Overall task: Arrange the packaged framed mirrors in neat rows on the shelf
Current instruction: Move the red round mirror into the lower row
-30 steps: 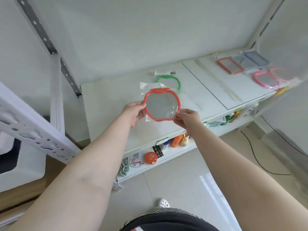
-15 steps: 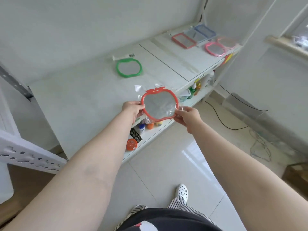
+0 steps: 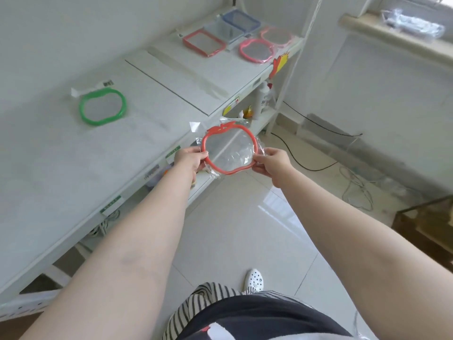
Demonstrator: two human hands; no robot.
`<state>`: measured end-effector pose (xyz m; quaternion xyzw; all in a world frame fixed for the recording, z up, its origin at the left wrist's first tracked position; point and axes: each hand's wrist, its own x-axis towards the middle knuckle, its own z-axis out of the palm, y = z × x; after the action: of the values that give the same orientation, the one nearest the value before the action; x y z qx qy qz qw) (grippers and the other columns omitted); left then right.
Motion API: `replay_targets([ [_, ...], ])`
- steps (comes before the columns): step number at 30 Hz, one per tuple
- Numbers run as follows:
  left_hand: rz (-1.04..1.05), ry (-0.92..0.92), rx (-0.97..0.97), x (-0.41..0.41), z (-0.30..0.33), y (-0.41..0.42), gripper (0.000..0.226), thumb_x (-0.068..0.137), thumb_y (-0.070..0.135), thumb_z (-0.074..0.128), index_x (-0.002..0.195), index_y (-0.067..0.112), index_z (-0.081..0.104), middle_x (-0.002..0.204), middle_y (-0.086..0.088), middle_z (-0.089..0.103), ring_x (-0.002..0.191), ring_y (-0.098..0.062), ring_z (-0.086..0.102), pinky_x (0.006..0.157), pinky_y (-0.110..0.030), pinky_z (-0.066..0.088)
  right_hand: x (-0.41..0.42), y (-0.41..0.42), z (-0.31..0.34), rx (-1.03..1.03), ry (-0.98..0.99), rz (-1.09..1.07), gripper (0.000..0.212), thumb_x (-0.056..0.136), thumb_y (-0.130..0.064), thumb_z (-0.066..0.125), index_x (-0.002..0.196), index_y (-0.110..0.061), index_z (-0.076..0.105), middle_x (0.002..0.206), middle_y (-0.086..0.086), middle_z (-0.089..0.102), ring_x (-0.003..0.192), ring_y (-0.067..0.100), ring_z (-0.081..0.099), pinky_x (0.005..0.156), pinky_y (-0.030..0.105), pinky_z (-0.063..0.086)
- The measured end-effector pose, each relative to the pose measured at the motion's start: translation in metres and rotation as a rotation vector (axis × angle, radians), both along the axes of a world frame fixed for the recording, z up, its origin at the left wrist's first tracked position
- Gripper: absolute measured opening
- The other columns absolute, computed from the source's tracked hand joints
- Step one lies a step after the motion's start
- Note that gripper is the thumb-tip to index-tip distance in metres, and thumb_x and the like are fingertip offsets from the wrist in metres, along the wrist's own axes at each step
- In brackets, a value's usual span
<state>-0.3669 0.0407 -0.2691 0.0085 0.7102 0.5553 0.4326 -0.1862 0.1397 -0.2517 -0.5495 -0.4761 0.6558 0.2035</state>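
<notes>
my left hand [image 3: 188,159] and right hand [image 3: 272,161] pinch the red mirror [image 3: 229,149] by its side edges, held flat off the shelf [image 3: 147,77] front, green mirror [image 3: 103,109] ahead-left.

glossy floor tiles [image 3: 230,231], crinkled clear plastic wrap [image 3: 235,153]

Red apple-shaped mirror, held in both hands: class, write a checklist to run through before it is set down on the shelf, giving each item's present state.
1. Left hand grips the red mirror: ok.
2. Right hand grips its other side: ok.
3. Plastic wrap intact: cannot tell.
4. Mirror over the shelf: not ok, it hangs past the front edge.
5. Bare shelf space beside the green mirror: ok.
6. Mirror level: not ok, it looks tilted.
</notes>
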Motion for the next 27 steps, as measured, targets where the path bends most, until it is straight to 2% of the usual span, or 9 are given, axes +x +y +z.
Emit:
replay_targets([
  [3,0.013,0.005,0.020,0.018,0.000,0.035,0.028,0.086,-0.003,0.064,0.113,0.004,0.063,0.075,-0.005,0.063,0.065,-0.015,0.061,0.068,-0.023,0.054,0.018,0.039,-0.002,-0.007,-0.002,0.014,0.011,0.087,0.001,0.063,0.097,-0.004,0.063,0.087,0.016,0.066,0.067,0.020,0.066,0.067,0.026,0.061],
  [6,0.025,0.019,0.034,0.026,0.004,0.065,0.027,0.086,-0.004,0.064,0.111,0.005,0.063,0.077,-0.005,0.064,0.068,-0.015,0.062,0.073,-0.023,0.055,0.025,0.072,-0.001,-0.013,0.001,0.030,0.010,0.088,0.000,0.063,0.096,-0.005,0.064,0.088,0.014,0.067,0.068,0.019,0.067,0.068,0.026,0.061],
  [10,0.024,0.047,0.010,0.017,0.010,0.104,0.025,0.084,-0.003,0.066,0.108,0.006,0.065,0.075,-0.006,0.064,0.063,-0.018,0.061,0.060,-0.024,0.053,0.019,0.109,-0.001,-0.027,0.027,0.041,0.015,0.087,0.001,0.063,0.101,-0.002,0.064,0.087,0.013,0.067,0.065,0.017,0.067,0.062,0.020,0.060],
  [13,0.020,0.058,0.011,0.006,0.014,0.135,0.024,0.084,-0.003,0.066,0.107,0.005,0.066,0.075,-0.007,0.065,0.062,-0.018,0.061,0.060,-0.026,0.053,0.008,0.140,-0.001,-0.032,0.037,0.035,0.016,0.086,0.001,0.063,0.102,0.000,0.065,0.089,0.014,0.068,0.063,0.016,0.068,0.062,0.021,0.061],
  [16,0.013,0.061,0.026,-0.009,0.017,0.172,0.023,0.083,-0.007,0.064,0.103,0.004,0.066,0.079,-0.007,0.066,0.065,-0.016,0.062,0.059,-0.022,0.055,-0.006,0.178,-0.003,-0.027,0.025,0.029,0.026,0.086,0.000,0.064,0.112,0.004,0.062,0.089,0.013,0.068,0.061,0.015,0.068,0.062,0.022,0.061],
  [20,-0.051,0.035,0.046,-0.035,0.025,0.222,0.019,0.082,-0.009,0.062,0.085,0.010,0.066,0.078,-0.006,0.066,0.066,-0.015,0.063,0.055,-0.019,0.054,-0.030,0.233,-0.003,-0.031,0.000,0.022,0.033,0.086,-0.003,0.066,0.114,-0.011,0.052,0.114,0.023,0.066,0.052,0.010,0.070,0.053,0.019,0.057],
  [22,-0.076,0.029,0.058,-0.050,0.027,0.246,0.022,0.083,-0.010,0.060,0.080,0.012,0.063,0.078,-0.007,0.064,0.067,-0.015,0.062,0.060,-0.020,0.055,-0.044,0.259,0.000,-0.025,-0.011,0.015,0.035,0.086,-0.002,0.067,0.118,-0.004,0.053,0.116,0.024,0.065,0.051,0.008,0.070,0.051,0.019,0.056],
  [24,-0.083,0.022,0.067,-0.064,0.031,0.269,0.024,0.083,-0.012,0.058,0.076,0.011,0.060,0.075,-0.008,0.062,0.062,-0.014,0.062,0.056,-0.017,0.056,-0.057,0.282,0.002,-0.027,-0.022,0.013,0.045,0.086,-0.003,0.067,0.128,0.003,0.052,0.114,0.023,0.067,0.053,0.010,0.070,0.052,0.019,0.056],
  [27,-0.071,0.031,0.059,-0.081,0.037,0.298,0.026,0.083,-0.014,0.055,0.073,0.011,0.059,0.071,-0.008,0.061,0.049,-0.010,0.061,0.045,-0.016,0.053,-0.077,0.307,0.006,-0.035,-0.008,0.014,0.041,0.086,-0.002,0.066,0.125,-0.001,0.053,0.109,0.021,0.068,0.051,0.009,0.070,0.053,0.019,0.057],
])
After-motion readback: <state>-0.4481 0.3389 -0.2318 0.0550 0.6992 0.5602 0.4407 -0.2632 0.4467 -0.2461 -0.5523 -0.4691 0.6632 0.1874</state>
